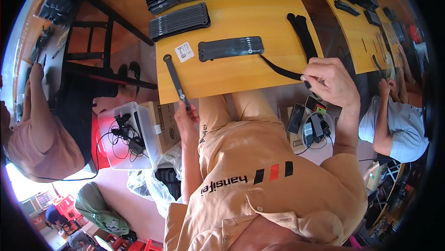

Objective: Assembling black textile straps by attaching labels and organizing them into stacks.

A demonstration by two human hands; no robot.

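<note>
Left hand (187, 118): fingers pinching near end of black strap (174, 76), far end over yellow worktop (222, 77). Right hand (331, 82): fingers pinching thin black band (280, 70) running to flat dark bundle (225, 50) on worktop.

The left hand (186, 118) holds a dark strap (174, 77) by the near left corner of the table (241, 8); at the near right corner, the right hand (333, 82) pinches a black band (280, 70) reaching a dark bundle (222, 50). Stacked straps (180, 21) lie toward the far left corner.
</note>
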